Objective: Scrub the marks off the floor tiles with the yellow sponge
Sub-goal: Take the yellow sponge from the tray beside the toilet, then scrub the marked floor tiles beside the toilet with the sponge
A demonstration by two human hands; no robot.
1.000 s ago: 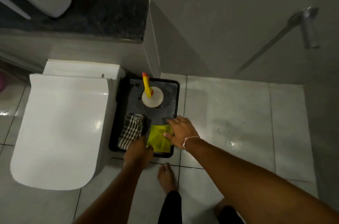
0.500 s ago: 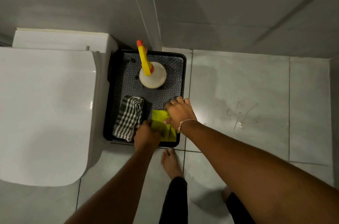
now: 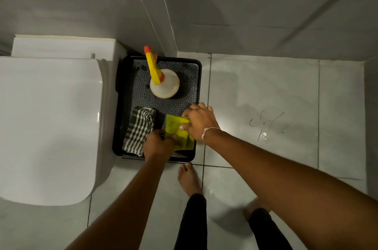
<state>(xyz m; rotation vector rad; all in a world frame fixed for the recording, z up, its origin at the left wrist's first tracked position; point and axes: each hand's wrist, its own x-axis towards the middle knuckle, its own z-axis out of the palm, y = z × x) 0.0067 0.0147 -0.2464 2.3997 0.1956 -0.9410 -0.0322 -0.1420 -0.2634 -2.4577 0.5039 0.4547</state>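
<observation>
Now clamped on the yellow sponge (image 3: 177,133) from both sides: left hand (image 3: 158,145) at near edge, right hand (image 3: 199,121) at far edge, sponge lifted and folding over black tray (image 3: 157,61), where earlier lying flat. Pen marks (image 3: 263,125) on floor tiles (image 3: 286,90) to the right, unscrubbed.

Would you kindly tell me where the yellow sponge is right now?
The yellow sponge is in the near right corner of the black plastic tray, right of the checked cloth, gripped by the left hand and right hand.
</observation>
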